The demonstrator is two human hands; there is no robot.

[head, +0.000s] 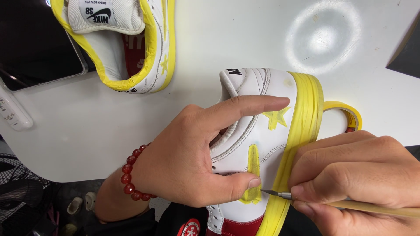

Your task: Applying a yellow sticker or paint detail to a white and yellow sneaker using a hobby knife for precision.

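head cam | above, looking steeply down | close on white table [245, 39]

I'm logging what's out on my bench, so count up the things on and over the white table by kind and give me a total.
Sneakers: 2, one held by the left hand at, one lying at the far edge
Rolls of yellow tape: 1
Craft knives: 1, in the right hand
White remotes: 1
Total: 5

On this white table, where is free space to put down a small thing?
The white table is bare between the far shoe and the lamp glare. Another bare patch lies left of the left hand. It is crowded around the near shoe, the right hand and the tape roll.
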